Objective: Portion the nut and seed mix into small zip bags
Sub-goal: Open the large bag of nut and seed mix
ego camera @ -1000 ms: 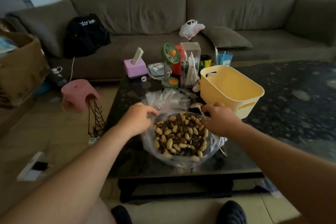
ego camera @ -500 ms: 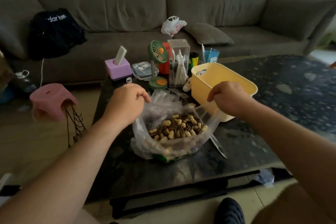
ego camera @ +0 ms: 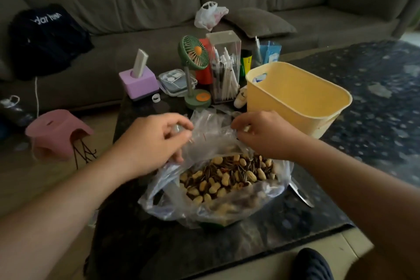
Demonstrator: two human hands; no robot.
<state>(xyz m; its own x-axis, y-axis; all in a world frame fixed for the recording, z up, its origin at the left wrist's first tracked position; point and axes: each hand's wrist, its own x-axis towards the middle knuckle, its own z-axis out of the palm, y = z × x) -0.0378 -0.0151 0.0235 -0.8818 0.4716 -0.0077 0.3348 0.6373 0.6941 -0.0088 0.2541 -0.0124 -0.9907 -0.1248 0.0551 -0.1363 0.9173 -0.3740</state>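
My left hand (ego camera: 154, 143) pinches one side of a small clear zip bag (ego camera: 210, 134), thumb and curled fingers pressed together on the plastic, and my right hand (ego camera: 264, 134) pinches the other side the same way, so the little bag hangs stretched between both grips. It sits just above the far edge of the big clear plastic bag (ego camera: 229, 209), which lies slumped open on the dark worktop (ego camera: 141, 241) right in front of me. Inside that big bag lies the nut and seed mix (ego camera: 227, 175): pale peanuts in the shell mixed with striped sunflower seeds, heaped toward the middle. More crumpled clear bags (ego camera: 204, 116) lie just beyond my fingers. To my right stands a yellow plastic bin (ego camera: 295, 95), upright, close to my right hand. Behind the bags are a small green desk fan (ego camera: 194, 57), a clear box of white sticks (ego camera: 225, 68) and a purple block holder (ego camera: 139, 82). A grey sofa (ego camera: 147, 7) runs along the back, and a pink stool (ego camera: 56, 133) stands on the floor to my left.
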